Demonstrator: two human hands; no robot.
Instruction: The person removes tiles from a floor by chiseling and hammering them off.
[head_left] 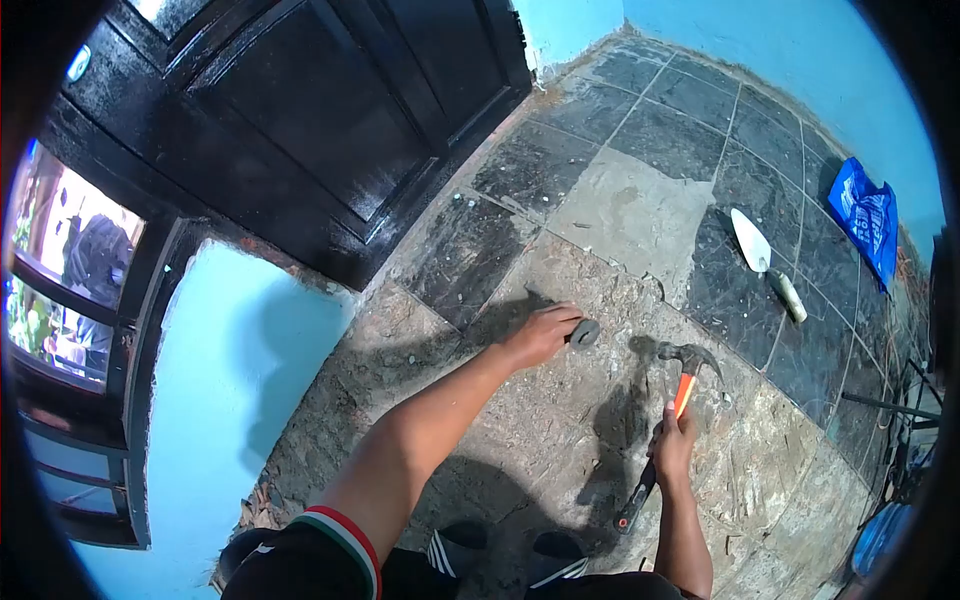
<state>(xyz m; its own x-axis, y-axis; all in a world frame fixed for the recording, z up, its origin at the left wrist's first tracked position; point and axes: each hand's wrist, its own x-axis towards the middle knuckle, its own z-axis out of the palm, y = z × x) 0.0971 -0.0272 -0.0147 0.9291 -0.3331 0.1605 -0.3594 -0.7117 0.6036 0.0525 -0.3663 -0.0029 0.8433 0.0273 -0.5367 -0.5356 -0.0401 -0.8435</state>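
A grey, round-ended metal tool [584,333] is clamped in the left hand [543,336], its end apparently left exposed for access, while at four o'clock from it an orange-and-black-handled steel claw hammer [685,394] is gripped mid-handle by the right hand [675,440], seemingly for control.

The person's left arm [415,425] lies extended, left hand [544,335] curled far; the right hand [674,446] clenches nearer, at right.
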